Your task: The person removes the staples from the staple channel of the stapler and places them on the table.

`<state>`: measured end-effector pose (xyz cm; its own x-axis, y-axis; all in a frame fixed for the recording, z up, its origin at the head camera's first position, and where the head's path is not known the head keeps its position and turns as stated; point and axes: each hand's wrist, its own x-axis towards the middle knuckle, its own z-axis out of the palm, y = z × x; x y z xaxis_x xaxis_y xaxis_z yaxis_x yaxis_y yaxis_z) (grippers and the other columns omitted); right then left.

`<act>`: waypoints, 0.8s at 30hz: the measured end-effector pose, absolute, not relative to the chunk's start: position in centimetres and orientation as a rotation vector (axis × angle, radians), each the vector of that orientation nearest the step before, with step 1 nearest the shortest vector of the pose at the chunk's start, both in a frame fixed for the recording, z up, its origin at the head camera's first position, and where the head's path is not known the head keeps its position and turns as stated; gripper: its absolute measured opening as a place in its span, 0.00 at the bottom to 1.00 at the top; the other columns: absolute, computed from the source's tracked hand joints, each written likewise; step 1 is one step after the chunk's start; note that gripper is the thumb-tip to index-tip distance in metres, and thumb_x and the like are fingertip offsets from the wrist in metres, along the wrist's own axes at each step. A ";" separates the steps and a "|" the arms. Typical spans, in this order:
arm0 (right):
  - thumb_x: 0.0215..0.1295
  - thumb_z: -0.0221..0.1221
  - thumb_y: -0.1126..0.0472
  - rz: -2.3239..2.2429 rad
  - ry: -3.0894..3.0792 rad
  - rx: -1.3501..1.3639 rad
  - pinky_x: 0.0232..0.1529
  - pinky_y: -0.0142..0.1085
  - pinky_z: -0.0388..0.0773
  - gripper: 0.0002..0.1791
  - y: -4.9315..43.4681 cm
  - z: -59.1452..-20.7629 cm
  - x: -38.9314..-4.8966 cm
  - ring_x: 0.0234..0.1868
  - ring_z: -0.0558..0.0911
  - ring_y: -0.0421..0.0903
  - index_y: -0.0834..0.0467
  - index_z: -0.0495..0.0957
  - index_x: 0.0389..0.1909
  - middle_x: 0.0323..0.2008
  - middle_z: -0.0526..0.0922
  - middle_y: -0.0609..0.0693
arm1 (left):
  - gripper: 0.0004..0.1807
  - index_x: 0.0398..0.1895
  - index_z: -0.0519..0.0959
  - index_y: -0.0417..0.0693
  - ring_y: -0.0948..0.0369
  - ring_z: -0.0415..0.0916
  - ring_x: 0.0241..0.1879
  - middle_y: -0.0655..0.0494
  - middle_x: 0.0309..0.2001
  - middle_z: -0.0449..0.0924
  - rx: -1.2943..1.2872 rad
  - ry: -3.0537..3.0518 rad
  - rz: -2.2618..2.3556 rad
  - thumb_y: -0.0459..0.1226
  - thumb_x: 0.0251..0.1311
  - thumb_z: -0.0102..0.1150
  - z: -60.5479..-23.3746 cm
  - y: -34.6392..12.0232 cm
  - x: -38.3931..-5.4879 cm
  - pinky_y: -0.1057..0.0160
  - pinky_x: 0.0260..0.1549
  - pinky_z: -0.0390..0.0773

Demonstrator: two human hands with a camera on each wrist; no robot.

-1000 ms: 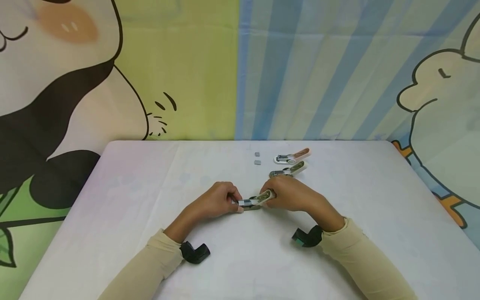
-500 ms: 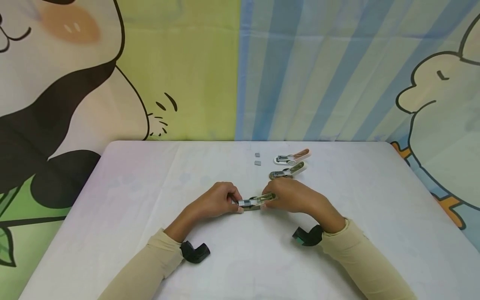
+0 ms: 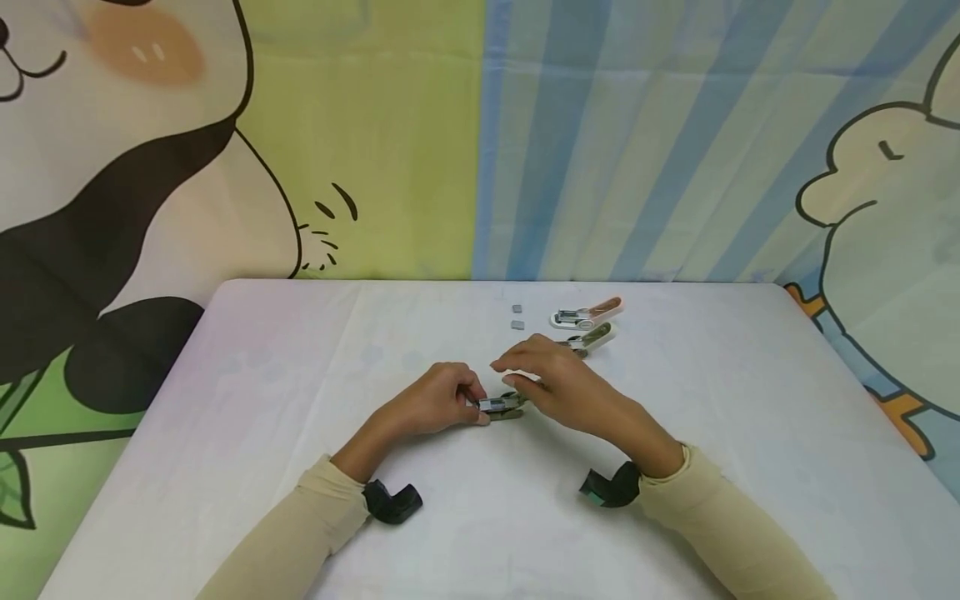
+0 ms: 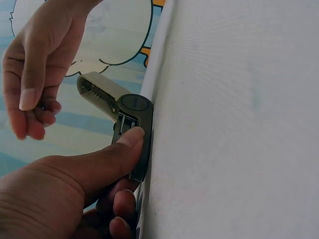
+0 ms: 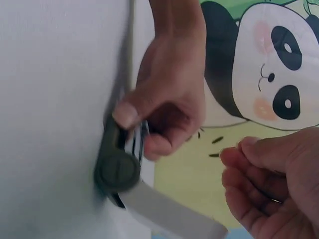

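My left hand [image 3: 435, 402] pinches the front end of a small dark-green stapler [image 4: 143, 154] against the white table, its thumb on the metal rail. The stapler's cream cover [image 4: 102, 92] is tilted up from the round hinge [image 5: 117, 171]. My right hand [image 3: 564, 385] is raised just above and to the right of the stapler, fingers loosely bent and apart from it; I see nothing held in it. Behind the right hand, partly hidden by it, lies a second green stapler [image 3: 596, 337] with its cover up. Farther back is a white stapler with an orange-pink cover [image 3: 587, 314].
Two small grey staple strips [image 3: 517, 317] lie left of the rear staplers. The white tabletop [image 3: 300, 358] ends at a cartoon-printed backdrop [image 3: 375, 150]. Black wrist mounts [image 3: 393, 503] sit on both forearms.
My right hand has let go of the raised cover end of the stapler and lifted up and left over it. My left hand stays on the stapler.
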<state>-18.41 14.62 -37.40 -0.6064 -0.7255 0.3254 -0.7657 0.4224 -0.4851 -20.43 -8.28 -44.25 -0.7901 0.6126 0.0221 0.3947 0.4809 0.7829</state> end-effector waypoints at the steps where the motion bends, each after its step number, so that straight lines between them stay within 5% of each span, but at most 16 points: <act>1: 0.64 0.61 0.70 0.953 -2.582 1.385 0.41 0.38 0.76 0.14 14.4 -37.5 -18.3 0.47 0.77 0.43 0.61 0.82 0.50 0.48 0.82 0.49 | 0.09 0.32 0.83 0.48 0.63 0.73 0.28 0.61 0.32 0.77 0.860 2.469 1.204 0.37 0.50 0.75 -44.2 -8.3 -20.4 0.63 0.28 0.74; 9: 0.64 0.62 0.70 0.781 -2.797 1.382 0.36 0.30 0.74 0.12 13.5 -38.7 -18.0 0.35 0.75 0.37 0.60 0.83 0.48 0.41 0.78 0.48 | 0.09 0.31 0.83 0.50 0.62 0.72 0.29 0.61 0.32 0.77 0.847 2.476 1.201 0.37 0.49 0.75 -44.1 -8.2 -20.4 0.64 0.28 0.73; 24: 0.64 0.61 0.70 0.742 -2.903 1.330 0.42 0.34 0.77 0.10 12.9 -39.3 -18.1 0.41 0.81 0.40 0.61 0.85 0.45 0.40 0.85 0.48 | 0.08 0.31 0.84 0.51 0.63 0.72 0.27 0.62 0.31 0.78 0.846 2.463 1.224 0.36 0.49 0.75 -44.1 -8.0 -20.4 0.65 0.26 0.73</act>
<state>-18.06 12.94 -39.34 -0.6629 -0.7461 0.0623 -0.6845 0.5702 -0.4542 -20.39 -7.98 -44.07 -0.7954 0.6057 0.0220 0.3833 0.4745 0.7924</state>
